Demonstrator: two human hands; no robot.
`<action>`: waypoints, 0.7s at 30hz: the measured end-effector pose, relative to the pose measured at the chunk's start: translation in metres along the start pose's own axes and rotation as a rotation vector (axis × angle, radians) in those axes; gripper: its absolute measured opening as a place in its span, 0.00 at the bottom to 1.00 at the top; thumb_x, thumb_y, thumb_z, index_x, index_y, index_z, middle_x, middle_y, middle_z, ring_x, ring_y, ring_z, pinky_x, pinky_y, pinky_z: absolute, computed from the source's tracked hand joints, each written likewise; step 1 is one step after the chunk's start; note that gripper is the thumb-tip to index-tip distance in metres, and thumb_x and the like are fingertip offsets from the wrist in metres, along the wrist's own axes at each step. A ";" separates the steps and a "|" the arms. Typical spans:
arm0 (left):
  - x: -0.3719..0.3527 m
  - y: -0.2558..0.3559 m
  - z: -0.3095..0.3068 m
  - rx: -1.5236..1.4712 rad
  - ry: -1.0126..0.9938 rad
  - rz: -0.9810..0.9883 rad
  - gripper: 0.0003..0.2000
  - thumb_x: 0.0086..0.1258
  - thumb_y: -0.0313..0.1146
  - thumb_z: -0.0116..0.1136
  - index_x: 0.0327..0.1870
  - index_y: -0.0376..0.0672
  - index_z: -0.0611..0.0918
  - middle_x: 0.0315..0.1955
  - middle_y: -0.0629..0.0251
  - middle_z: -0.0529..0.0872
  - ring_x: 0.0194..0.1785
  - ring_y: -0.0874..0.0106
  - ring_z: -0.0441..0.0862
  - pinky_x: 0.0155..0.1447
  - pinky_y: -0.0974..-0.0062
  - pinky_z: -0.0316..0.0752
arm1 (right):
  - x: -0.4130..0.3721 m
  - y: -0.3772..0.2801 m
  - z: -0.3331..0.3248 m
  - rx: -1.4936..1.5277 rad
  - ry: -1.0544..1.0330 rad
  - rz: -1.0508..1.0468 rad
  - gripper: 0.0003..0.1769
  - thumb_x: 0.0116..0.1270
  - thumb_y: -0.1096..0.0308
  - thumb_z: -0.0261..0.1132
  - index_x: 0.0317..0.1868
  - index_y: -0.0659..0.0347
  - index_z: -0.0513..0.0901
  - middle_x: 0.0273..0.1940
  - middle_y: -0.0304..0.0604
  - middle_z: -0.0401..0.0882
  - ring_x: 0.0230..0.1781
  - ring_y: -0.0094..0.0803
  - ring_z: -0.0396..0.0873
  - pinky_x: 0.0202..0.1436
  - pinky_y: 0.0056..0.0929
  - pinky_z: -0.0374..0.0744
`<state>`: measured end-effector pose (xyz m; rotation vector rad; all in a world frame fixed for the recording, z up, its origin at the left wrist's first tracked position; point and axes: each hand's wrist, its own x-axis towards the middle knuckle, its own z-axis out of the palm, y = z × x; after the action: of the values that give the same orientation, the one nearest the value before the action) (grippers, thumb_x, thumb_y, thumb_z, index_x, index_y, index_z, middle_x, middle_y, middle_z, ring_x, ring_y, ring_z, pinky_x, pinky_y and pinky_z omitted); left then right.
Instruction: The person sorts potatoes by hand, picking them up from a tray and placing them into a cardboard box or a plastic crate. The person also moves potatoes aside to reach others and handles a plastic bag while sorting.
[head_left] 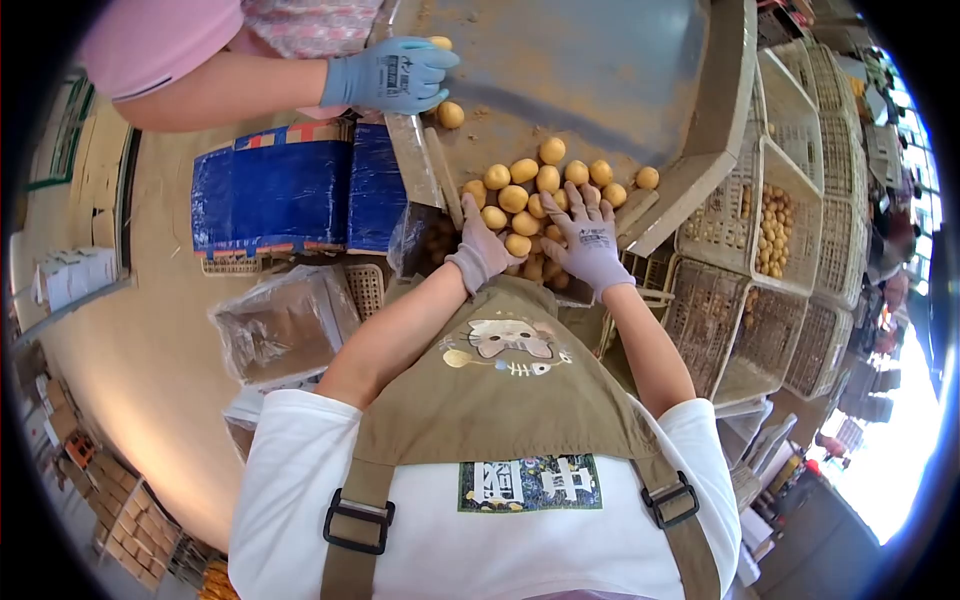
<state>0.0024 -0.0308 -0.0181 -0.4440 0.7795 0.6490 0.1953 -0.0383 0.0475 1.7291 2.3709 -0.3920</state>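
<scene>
Small yellow potatoes lie in a cluster at the near, narrow end of a dusty metal sorting table. My left hand, in a pale glove, rests at the left side of the cluster with a finger stretched along the side board. A potato sits right beside its fingers, some of which are hidden. My right hand, gloved too, lies spread over potatoes on the right, fingers apart and pointing forward. Below and between the hands, more potatoes show at the table's lip, partly hidden by my apron.
Another person's blue-gloved hand reaches over the table's left edge, near single potatoes. Plastic crates stand at the right, some holding potatoes. At the left are a blue box and a plastic-lined carton.
</scene>
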 end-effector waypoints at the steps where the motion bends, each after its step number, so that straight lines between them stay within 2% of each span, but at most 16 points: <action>1: 0.003 -0.001 -0.003 0.001 -0.016 -0.001 0.54 0.58 0.85 0.30 0.79 0.53 0.58 0.79 0.62 0.58 0.79 0.56 0.56 0.76 0.37 0.43 | 0.000 -0.001 0.002 -0.006 0.002 0.012 0.44 0.62 0.43 0.67 0.78 0.28 0.60 0.80 0.51 0.53 0.81 0.55 0.48 0.78 0.63 0.46; 4: 0.002 0.001 -0.008 0.001 -0.086 0.000 0.52 0.61 0.83 0.30 0.79 0.52 0.57 0.79 0.60 0.57 0.80 0.55 0.55 0.75 0.34 0.42 | 0.006 -0.002 0.005 -0.032 -0.011 0.035 0.43 0.63 0.42 0.66 0.78 0.25 0.60 0.80 0.49 0.53 0.81 0.56 0.47 0.79 0.64 0.44; 7: 0.004 0.003 -0.012 -0.010 -0.070 -0.002 0.49 0.64 0.80 0.32 0.78 0.53 0.61 0.77 0.62 0.62 0.79 0.59 0.57 0.74 0.35 0.48 | 0.006 -0.004 0.000 -0.022 -0.032 0.047 0.43 0.63 0.42 0.65 0.78 0.26 0.60 0.80 0.49 0.52 0.81 0.56 0.47 0.79 0.64 0.44; 16: -0.003 0.002 -0.004 0.011 -0.009 0.019 0.48 0.64 0.80 0.33 0.78 0.53 0.60 0.77 0.62 0.61 0.79 0.59 0.57 0.74 0.35 0.49 | 0.005 -0.005 0.004 -0.047 -0.009 0.053 0.43 0.63 0.42 0.66 0.78 0.24 0.59 0.80 0.48 0.53 0.81 0.55 0.47 0.79 0.64 0.45; 21: -0.001 0.004 -0.009 0.024 -0.050 -0.005 0.45 0.67 0.77 0.35 0.77 0.54 0.62 0.76 0.63 0.63 0.77 0.58 0.61 0.74 0.37 0.52 | 0.006 -0.006 0.004 -0.041 -0.002 0.045 0.42 0.63 0.44 0.66 0.77 0.24 0.61 0.80 0.48 0.53 0.81 0.56 0.47 0.79 0.65 0.45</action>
<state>-0.0055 -0.0337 -0.0233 -0.4062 0.7383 0.6435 0.1882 -0.0362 0.0427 1.7596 2.3167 -0.3354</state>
